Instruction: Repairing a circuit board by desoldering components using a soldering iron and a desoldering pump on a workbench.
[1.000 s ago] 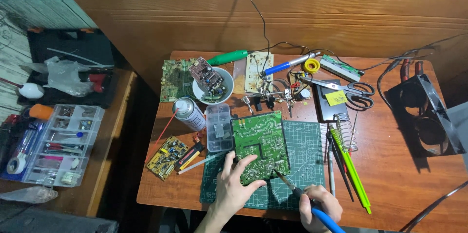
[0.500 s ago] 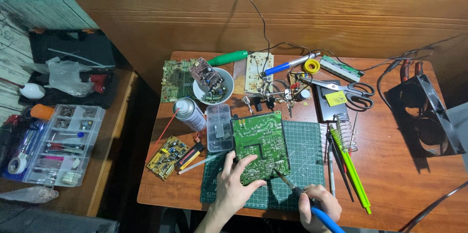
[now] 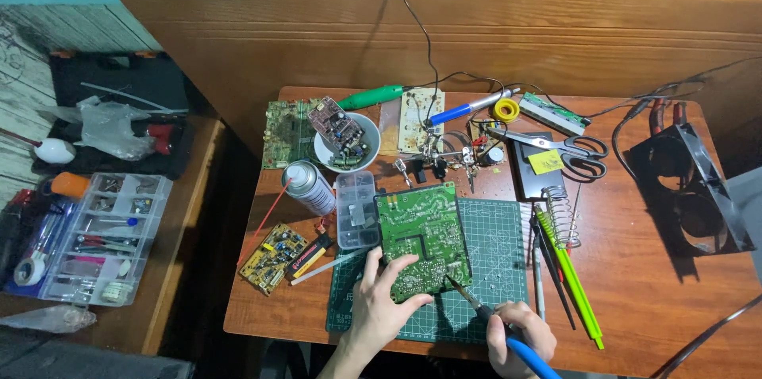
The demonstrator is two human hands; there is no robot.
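Soldering step: your left hand, fingers spread, pins the green rectangular circuit board. Your right hand at 5 o'clock grips the blue-handled soldering iron, tip touching the board edge. Next, I judge: a steady tip.

soldering iron handle cut off; board solder joints unreadable

A green circuit board lies on a dark green gridded mat, with a blue-handled soldering iron at five o'clock.

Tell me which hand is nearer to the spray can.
Left. The left hand rests on the green circuit board, just below and right of the spray can. The right hand holds the soldering iron farther right, beyond the board.
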